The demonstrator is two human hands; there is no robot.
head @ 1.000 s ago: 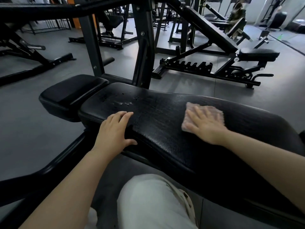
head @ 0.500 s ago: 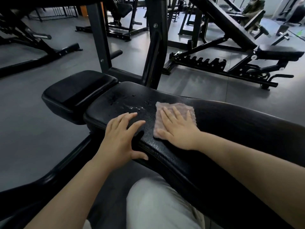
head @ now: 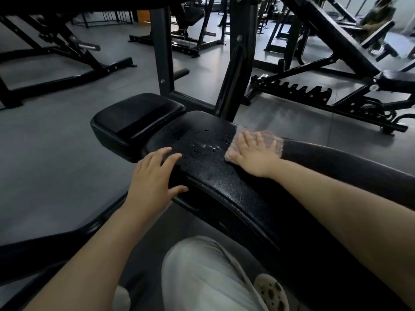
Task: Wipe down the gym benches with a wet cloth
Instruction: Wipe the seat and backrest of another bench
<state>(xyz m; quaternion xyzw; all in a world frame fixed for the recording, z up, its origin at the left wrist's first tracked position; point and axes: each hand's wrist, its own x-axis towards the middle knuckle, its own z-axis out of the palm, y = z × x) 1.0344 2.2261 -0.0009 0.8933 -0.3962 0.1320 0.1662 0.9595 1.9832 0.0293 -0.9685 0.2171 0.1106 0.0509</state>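
Sliding back right, a flat right hand (head: pixel 253 153) presses the pink wet cloth (head: pixel 266 142) on the black padded bench (head: pixel 224 176); left hand (head: pixel 152 178) braces, fingers spread. Droplets (head: pixel 208 145) remain; wiping looks unfinished.

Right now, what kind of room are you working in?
Most likely a gym's weights area. The right hand presses a cloth on a padded black bench, an adjustable incline bench stands behind, and more steel frames stand across the grey floor.
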